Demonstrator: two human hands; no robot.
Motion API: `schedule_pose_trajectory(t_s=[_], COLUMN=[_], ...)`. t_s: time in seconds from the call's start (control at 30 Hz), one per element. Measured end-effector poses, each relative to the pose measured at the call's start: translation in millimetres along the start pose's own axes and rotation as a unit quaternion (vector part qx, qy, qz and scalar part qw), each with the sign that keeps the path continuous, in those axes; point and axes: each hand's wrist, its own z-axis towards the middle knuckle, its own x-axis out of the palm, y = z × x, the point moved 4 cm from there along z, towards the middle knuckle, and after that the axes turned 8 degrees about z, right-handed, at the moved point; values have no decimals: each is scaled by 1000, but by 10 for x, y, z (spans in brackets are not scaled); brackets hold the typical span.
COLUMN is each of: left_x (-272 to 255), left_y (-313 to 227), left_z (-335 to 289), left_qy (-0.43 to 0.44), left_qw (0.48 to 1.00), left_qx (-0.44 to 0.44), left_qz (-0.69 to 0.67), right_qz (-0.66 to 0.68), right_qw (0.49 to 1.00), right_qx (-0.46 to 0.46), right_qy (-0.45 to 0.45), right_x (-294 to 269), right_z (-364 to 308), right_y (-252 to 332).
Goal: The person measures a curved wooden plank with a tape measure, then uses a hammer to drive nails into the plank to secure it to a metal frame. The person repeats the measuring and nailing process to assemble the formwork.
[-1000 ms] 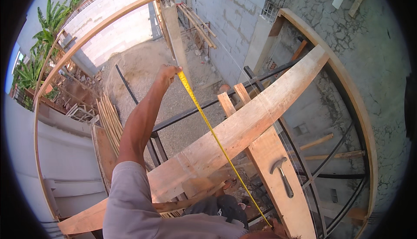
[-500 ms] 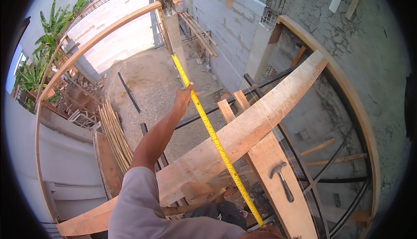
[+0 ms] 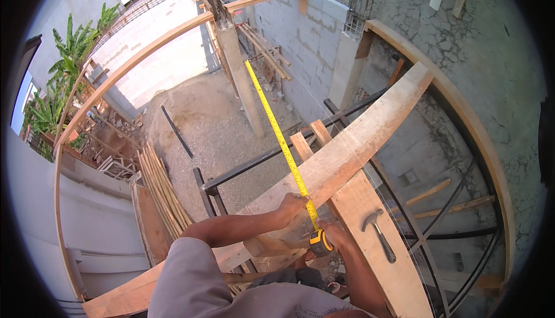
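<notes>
A tape measure (image 3: 319, 244) with a yellow and black case is in my right hand (image 3: 337, 236), whose fingers close around its upper side. From it the yellow blade (image 3: 282, 142) runs out forward and slightly left, its far end in the air near a concrete post. My left hand (image 3: 292, 209) pinches the blade a short way ahead of the case, above a wide wooden beam (image 3: 341, 156). A claw hammer (image 3: 379, 236) lies on the broad plank (image 3: 365, 214) to the right of my right hand.
Black steel bars (image 3: 254, 165) cross below the beam. Bamboo poles (image 3: 162, 185) lean at the left. A concrete post (image 3: 238, 81) stands ahead over gravel ground (image 3: 202, 133). A thin string and a curved wooden frame (image 3: 477, 127) run along the right.
My left hand has drawn back along the blade from far out to close in front of me. The tape's case and my right hand have come into view.
</notes>
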Motion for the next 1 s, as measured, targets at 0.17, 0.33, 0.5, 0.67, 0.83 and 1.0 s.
schedule_pose_trajectory(t_s=[0.17,0.33,0.5,0.67,0.83,1.0], left_x=[-251,-1603,-2387,-1651,-865,-236], left_y=[-107,-712,-1010,-886,-567,-305], left_z=[776,1758,2053,1816,1540,1385], left_qy=[-139,-397,-383,-216,-140,-158], left_qw=[987,914,890,922,960,960], left_qx=[14,20,125,199,145,211], left_qz=[-74,-79,-212,-251,-195,-98], right_qz=[88,-101,-112,-127,-137,-8], right_qw=[995,981,972,986,988,998], right_qx=[26,163,207,105,-40,-53], right_qy=[35,-21,-26,-27,-56,-21], right_x=[-469,-1218,-1475,-1357,-1000,-604], right_z=[-839,-2269,-2822,-2275,-888,73], right_y=[-777,-1659,-1823,-1604,-936,-65])
